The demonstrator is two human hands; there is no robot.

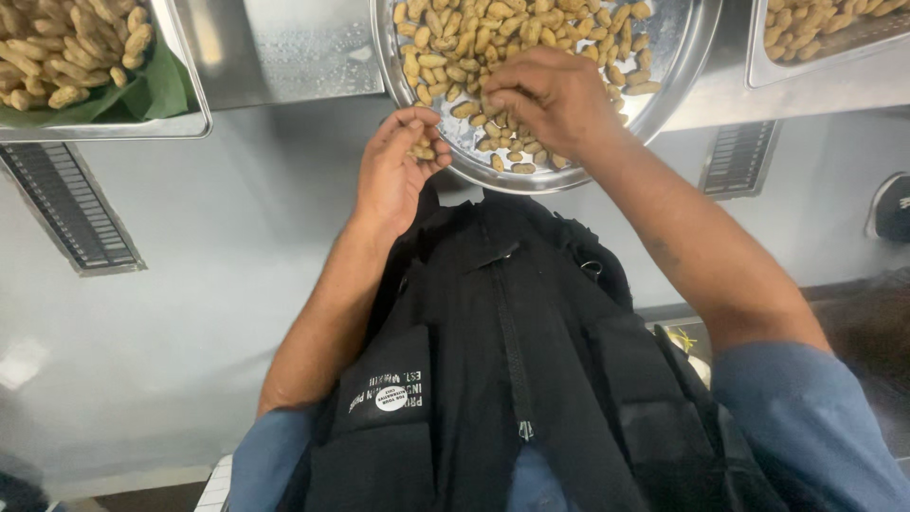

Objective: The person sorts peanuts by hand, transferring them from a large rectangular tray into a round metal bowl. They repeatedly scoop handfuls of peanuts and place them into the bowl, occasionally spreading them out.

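A round steel plate [678, 57] holds several peanuts in their shells [474, 38]. My right hand [550, 95] rests on the peanuts at the plate's near part, fingers curled and pinching among them. My left hand [393, 171] is cupped at the plate's near rim, holding a few peanuts [422, 150] in its fingers. Both forearms reach up from blue sleeves over a black zipped vest [502, 360] on my chest.
A steel tray [180, 118] at the top left holds more peanuts [57, 47] on a green leaf. Another tray of peanuts [815, 38] sits at the top right. Slotted vents [66, 204] [735, 156] lie in the grey surface.
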